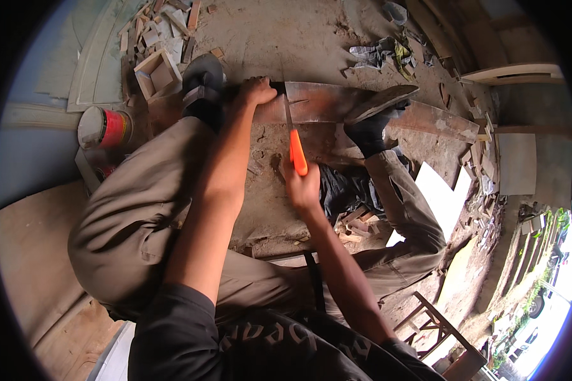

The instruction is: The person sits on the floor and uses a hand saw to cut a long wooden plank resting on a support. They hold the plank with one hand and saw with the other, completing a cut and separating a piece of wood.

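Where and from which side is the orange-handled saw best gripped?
Probably by its orange handle, coming from the near side, by the wearer's body. The handle's lower end points back toward the wearer, while the narrow blade runs away to the board. The right hand grips it there.

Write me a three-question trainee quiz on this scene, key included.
1. Fill in: The right hand grips a saw by its ____ handle.
2. True or false: Both hands grip that handle.
3. Which stands farther left in the picture?
A) White board
B) Red-labelled bucket

Key:
1. orange
2. False; the left hand is at the plank, left of the blade.
3. B
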Tool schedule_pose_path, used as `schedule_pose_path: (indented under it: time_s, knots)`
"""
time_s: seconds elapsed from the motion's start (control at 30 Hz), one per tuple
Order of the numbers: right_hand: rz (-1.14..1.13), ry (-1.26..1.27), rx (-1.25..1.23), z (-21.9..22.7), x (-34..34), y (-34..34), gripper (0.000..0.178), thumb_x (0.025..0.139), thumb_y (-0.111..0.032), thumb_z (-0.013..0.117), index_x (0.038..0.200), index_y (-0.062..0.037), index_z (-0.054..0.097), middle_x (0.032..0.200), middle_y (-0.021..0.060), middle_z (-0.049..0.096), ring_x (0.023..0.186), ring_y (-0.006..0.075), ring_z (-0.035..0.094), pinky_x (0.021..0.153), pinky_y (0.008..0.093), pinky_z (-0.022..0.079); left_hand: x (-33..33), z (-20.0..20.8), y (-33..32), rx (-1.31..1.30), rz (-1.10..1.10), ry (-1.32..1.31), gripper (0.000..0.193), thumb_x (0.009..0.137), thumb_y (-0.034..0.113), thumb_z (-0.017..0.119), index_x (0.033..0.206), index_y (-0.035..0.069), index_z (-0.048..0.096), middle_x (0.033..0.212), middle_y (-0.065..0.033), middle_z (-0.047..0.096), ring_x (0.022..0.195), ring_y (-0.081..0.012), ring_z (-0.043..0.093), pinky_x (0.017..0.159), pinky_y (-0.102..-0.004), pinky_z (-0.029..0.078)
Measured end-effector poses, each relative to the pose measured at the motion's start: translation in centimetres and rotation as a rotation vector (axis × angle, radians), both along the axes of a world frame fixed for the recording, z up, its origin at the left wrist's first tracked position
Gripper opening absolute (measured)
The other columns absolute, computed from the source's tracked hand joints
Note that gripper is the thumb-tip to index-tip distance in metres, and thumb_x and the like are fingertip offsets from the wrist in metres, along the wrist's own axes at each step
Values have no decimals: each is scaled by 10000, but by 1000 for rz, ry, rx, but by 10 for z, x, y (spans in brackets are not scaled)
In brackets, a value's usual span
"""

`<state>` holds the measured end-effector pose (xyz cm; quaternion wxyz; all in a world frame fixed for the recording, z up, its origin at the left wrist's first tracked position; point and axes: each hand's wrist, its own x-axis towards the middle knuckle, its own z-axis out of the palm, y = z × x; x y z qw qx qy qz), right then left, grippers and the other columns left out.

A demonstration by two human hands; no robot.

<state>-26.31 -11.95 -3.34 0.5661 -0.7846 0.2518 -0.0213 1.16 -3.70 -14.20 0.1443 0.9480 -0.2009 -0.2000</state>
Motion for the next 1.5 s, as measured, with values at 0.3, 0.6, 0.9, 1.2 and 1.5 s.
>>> schedule_pose_path:
  time_s: [0.3, 0.6, 0.9, 1.2, 1.5]
  knots:
    - [-48, -93, 42, 20, -66, 4, 304, 859, -172, 606, 647, 11, 487, 501, 82, 427, 489, 109, 414, 460, 354, 366, -31, 24, -9, 26, 51, -89, 573, 811, 246, 484, 1329, 1, 483, 1370, -219, 494, 1288, -360, 451, 1109, -437, 316]
    - [11, -112, -17, -11, 64, -19, 290, 818, -164, 597, 665, 61, 498, 526, 107, 443, 562, 104, 429, 518, 373, 406, -11, 25, -1, 33, -56, -67, 371, 786, 166, 577, 1138, 49, 607, 1192, -193, 620, 1136, -353, 578, 978, -466, 442]
    - [18, 32, 116, 38, -73, 12, 283, 844, -154, 582, 650, 32, 494, 537, 87, 464, 553, 102, 451, 506, 352, 395, -5, 14, 7, 32, 30, -38, 468, 830, 183, 533, 1264, 11, 520, 1320, -218, 534, 1208, -383, 517, 1025, -448, 412]
    - [-70, -58, -68, 30, 100, -11, 345, 802, -222, 605, 672, 83, 507, 511, 88, 460, 538, 112, 463, 506, 360, 414, -27, 27, -4, -7, -34, -115, 363, 805, 202, 596, 1129, 38, 588, 1220, -194, 596, 1167, -350, 548, 984, -462, 418]
    - [45, 22, 60, 23, -84, 10, 266, 845, -160, 603, 694, 41, 517, 548, 164, 483, 558, 107, 492, 534, 354, 436, -5, 33, -1, 75, 65, 153, 628, 834, 298, 528, 1418, 92, 420, 1426, -190, 454, 1311, -353, 440, 1094, -430, 360]
